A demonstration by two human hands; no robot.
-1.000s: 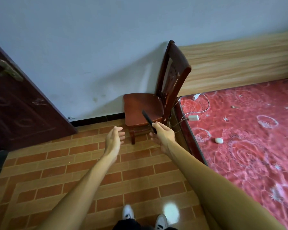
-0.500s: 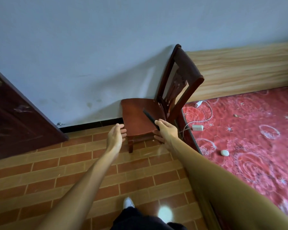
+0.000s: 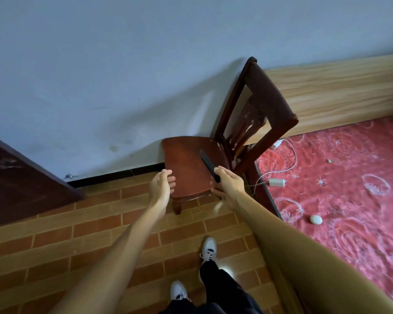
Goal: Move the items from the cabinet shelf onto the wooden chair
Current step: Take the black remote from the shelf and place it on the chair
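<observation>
With the right hand, gripped a slim black bar-shaped item by its near end, thumb above and fingers curled beneath. Held it slanting out over the seat of a dark reddish-brown wooden chair, far end toward the carved backrest; could not tell whether it touched the seat. Held the left hand at the seat's front left corner, fingers loosely curled and gripping nothing; could not tell whether they touched the edge.

Stood in white shoes and black trousers on a brown brick-patterned tile floor, just short of the chair. Faced a pale blue-grey wall right behind the chair, with a dark brown door off to the left. Had, on the right, a bed with a red patterned cover close against the chair's side, and a light wooden headboard behind the backrest. On the cover, near the chair, saw a white charger block with its cable and, nearer, a small white oval object.
</observation>
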